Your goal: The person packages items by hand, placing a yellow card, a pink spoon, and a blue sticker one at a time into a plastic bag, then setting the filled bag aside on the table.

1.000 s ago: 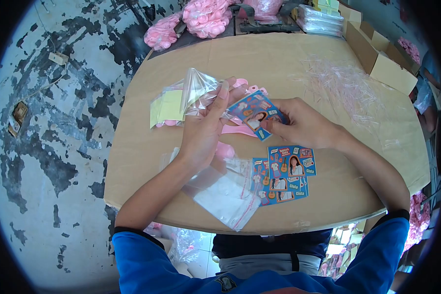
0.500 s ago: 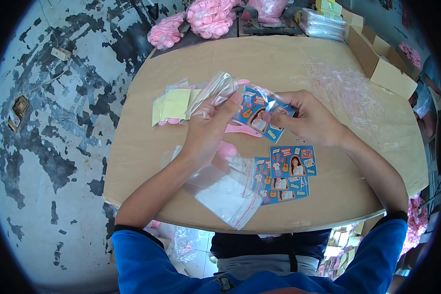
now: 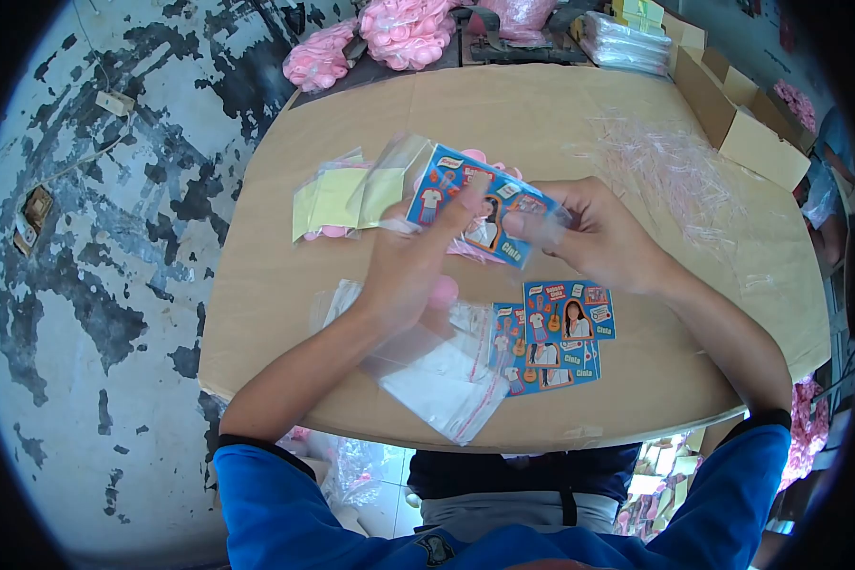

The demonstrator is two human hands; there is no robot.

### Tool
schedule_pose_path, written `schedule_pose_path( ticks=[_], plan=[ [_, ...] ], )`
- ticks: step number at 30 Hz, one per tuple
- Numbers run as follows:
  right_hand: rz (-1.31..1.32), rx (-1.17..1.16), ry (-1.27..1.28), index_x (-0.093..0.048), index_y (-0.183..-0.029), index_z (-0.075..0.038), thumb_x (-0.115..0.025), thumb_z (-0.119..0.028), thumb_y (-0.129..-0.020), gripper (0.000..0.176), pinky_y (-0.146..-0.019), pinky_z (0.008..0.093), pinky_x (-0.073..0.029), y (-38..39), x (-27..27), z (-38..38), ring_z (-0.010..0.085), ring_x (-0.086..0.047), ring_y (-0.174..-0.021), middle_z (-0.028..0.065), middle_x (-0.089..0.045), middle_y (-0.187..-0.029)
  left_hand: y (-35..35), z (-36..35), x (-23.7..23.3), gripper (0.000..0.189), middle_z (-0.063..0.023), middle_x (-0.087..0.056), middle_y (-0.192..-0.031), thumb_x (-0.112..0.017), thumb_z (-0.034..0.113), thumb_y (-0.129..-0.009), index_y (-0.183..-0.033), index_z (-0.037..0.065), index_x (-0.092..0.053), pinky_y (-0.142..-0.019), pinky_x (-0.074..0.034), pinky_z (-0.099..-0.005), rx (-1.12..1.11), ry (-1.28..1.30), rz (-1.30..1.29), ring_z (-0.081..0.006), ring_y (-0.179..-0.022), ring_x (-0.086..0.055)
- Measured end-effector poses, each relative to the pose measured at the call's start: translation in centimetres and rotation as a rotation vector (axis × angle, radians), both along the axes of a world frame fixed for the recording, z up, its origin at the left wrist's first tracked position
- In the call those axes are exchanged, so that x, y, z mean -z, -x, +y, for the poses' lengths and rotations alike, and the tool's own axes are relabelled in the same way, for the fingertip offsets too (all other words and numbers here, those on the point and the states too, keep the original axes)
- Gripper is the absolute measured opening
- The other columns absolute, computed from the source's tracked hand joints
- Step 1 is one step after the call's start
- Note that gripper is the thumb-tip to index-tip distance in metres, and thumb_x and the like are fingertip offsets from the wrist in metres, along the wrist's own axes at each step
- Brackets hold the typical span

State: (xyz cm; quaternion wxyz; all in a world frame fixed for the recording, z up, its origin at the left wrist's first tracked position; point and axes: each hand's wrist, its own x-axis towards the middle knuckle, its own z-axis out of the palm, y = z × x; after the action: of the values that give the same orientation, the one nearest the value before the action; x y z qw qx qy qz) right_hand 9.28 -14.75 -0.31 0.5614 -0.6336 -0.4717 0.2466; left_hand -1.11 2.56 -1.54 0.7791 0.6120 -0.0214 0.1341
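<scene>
Both hands hold a blue printed card (image 3: pixel 431 201) above the middle of the table. My left hand (image 3: pixel 413 252) pinches its left part, thumb on the front, with a clear plastic bag (image 3: pixel 396 163) beside its fingers. My right hand (image 3: pixel 603 233) is closed on the card's right end, thumb on the front. Pink items (image 3: pixel 475 155) show partly behind the card; their kind is hidden. Below the hands lie more printed cards (image 3: pixel 572 313) and a stack of clear plastic bags (image 3: pixel 442 385). A rounded pink piece (image 3: pixel 443 293) shows beside my left wrist.
Filled bags with yellow paper (image 3: pixel 331 201) lie at the left. Loose clear strands (image 3: pixel 670 176) are spread on the right of the brown-covered table (image 3: pixel 503 104). An open carton (image 3: pixel 746 128), wrapped packs (image 3: pixel 627 46) and pink mesh puffs (image 3: pixel 408 33) stand at the back.
The card has moved left and now lies flatter across my left hand, facing up. My left thumb has shifted onto its front. The plastic bag has swung down and left.
</scene>
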Motion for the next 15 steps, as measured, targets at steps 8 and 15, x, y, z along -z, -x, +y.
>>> schedule_pose_path(
  ticks=[8,15],
  plan=[
    [0.162,0.042,-0.041,-0.064,-0.106,-0.002,-0.063,-0.024,-0.093,0.026,-0.060,0.0229,-0.045,0.7,0.2,0.4,0.0035,-0.052,-0.069,-0.0022,-0.059,-0.080,0.4,0.5,-1.5,0.046,-0.0160,-0.049,-0.135,-0.036,0.036,-0.102,-0.136,0.006,-0.035,-0.102,-0.044,-0.0403,0.099,-0.060,-0.101,-0.0245,-0.122,-0.051],
    [0.195,0.106,-0.065,-0.062,-0.111,0.000,-0.062,-0.022,-0.093,0.029,-0.059,0.0219,-0.047,1.0,1.4,1.1,0.0048,-0.057,-0.071,0.0018,-0.062,-0.086,0.6,-0.2,-1.0,0.056,-0.0194,-0.049,-0.134,-0.067,0.017,-0.086,-0.133,0.005,-0.039,-0.106,-0.038,-0.0405,0.131,-0.298,-0.228,-0.0273,-0.127,-0.046]
  ],
)
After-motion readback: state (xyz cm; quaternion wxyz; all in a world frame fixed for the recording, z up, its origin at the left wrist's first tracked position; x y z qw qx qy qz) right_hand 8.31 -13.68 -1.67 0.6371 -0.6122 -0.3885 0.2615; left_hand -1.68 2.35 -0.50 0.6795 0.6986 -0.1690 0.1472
